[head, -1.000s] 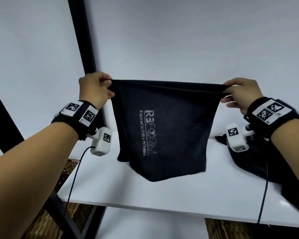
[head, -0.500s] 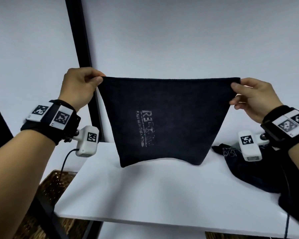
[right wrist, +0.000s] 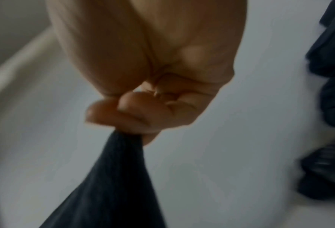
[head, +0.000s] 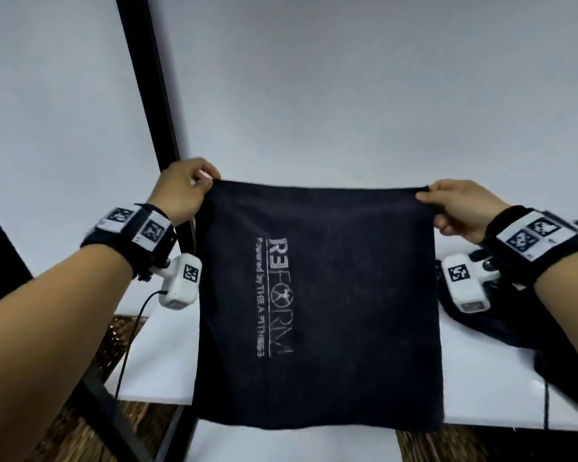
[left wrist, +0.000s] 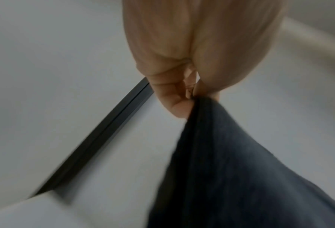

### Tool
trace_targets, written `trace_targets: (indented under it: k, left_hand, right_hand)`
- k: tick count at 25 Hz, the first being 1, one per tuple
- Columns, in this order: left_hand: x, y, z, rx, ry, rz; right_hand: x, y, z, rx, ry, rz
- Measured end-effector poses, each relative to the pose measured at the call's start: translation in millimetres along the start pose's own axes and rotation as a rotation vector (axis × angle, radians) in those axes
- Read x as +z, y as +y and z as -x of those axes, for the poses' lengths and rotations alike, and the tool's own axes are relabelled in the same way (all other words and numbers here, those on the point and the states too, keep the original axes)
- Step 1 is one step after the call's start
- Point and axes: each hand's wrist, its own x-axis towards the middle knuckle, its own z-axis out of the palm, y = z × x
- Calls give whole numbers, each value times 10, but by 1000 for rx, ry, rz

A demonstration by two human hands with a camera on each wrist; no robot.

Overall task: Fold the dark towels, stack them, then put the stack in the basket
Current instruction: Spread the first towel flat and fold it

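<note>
A: What have the hands got hold of?

B: One dark towel [head: 317,305]. The left hand [head: 181,190] pinches its top left corner between thumb and curled fingers [left wrist: 174,106]; the left wrist view shows the cloth falling away from that pinch.

A: And the other side?

B: The right hand [head: 461,211] does the same at the top right corner, fingers [right wrist: 111,114] folded tight over the bunched edge. Between the two pinches the top edge runs straight and nearly level.

A: How does the towel hang?

B: Flat and open, facing the head camera, with pale lettering running down its middle, turned sideways. It hangs in front of the white table [head: 154,361], and its bottom edge drops past the table's near edge.

A: Anything else on the table?

B: A crumpled heap of dark towels [head: 514,321] lies at the right end, behind the right wrist; the right wrist view shows it too, blurred.

A: The basket?

B: Woven wicker [head: 114,335] shows below the table's left end, partly behind a black frame post [head: 147,95] that rises past the left hand. Whether that is the basket, I cannot tell.
</note>
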Motion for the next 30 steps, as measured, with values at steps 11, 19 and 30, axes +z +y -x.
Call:
trace_targets:
  k: [11,19,30]
  left_hand:
    - [1098,-483,1154,65,-865,-491]
    - [1331,-475,897,-103,-1139,-752]
    - [1546,-620,451,-161,-1171,-873]
  right_hand:
    - [803,1081,205,-74,-484,910]
    - [1049,1347,-130,35,-523,1303]
    - [969,1423,-560,133,-424,1233]
